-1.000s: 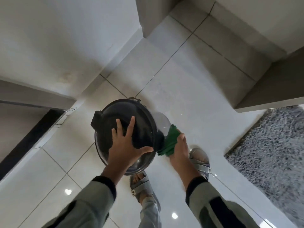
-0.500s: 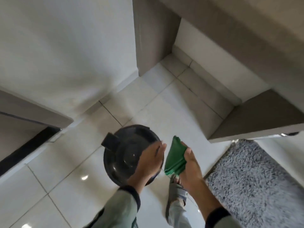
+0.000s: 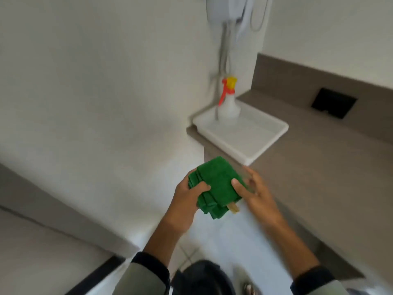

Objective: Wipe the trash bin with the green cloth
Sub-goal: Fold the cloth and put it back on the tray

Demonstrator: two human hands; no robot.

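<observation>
While both hands meet at chest height in the head view, the lines below tell what lies around the fingers.

Green cloth (image 3: 217, 186): folded into a thick wad with several layers showing at its lower edge, held up in the air between the two hands, clear of any surface.

Left hand (image 3: 187, 201): fingers curled around the cloth's left side, thumb pressed on its top face; it grips the cloth.

Right hand (image 3: 255, 192): thumb laid on the cloth's right part, the other fingers spread under and behind it and blurred; it holds the cloth from the right.

Tan tag (image 3: 233, 208): a small pale strip sticking out of the cloth's lower edge, just below the right thumb; what it is cannot be told.

Trash bin (image 3: 202, 277): dark and round, low in the view, well below the fingers and between the two forearms, touching neither hand nor cloth; blurred.

White tray (image 3: 255, 141): on the brown counter (image 3: 329, 167), just beyond the fingertips of the right hand and above the cloth.

Spray bottle (image 3: 228, 103): translucent with a yellow and red head, upright at the far corner of the tray, well beyond the fingers.

Sleeves (image 3: 148, 275): grey with dark cuffs, on both forearms behind the hands.

White wall (image 3: 95, 92): to the left of and beyond the left fingers.
</observation>
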